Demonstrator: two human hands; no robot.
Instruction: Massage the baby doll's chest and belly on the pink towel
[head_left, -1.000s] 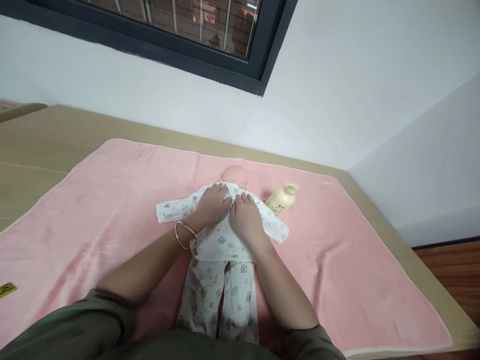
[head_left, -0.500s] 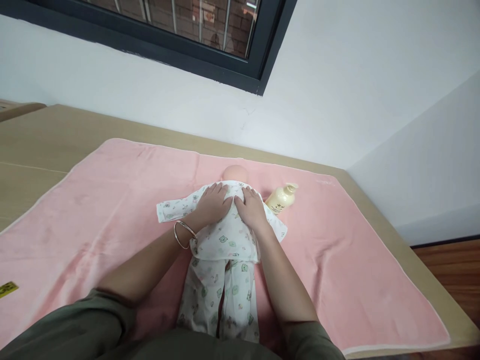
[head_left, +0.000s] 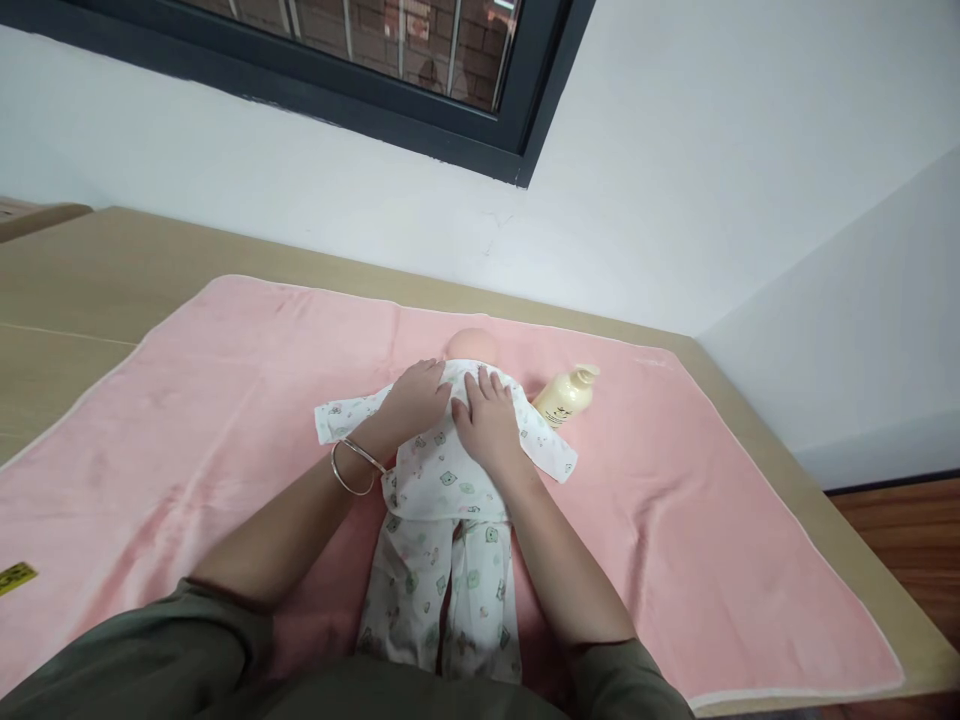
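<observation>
Lying face-up mid-blanket, the doll (head_left: 450, 480) wears a printed baby suit. The left hand (head_left: 412, 400) and right hand (head_left: 487, 425) rest flat on its chest, fingers extended, grasping nothing. Judged step: smoothing the top's front. Next calls for light, even pressure outward. A lotion bottle (head_left: 564, 395) stands just beside, on the pink blanket (head_left: 225, 400).

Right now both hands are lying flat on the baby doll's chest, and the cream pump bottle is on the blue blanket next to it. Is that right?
Almost. The blanket is pink, not blue, as the head view shows. The rest holds: the left hand and the right hand lie flat on the baby doll at its chest, and the cream pump bottle is on the blanket next to it.
</observation>
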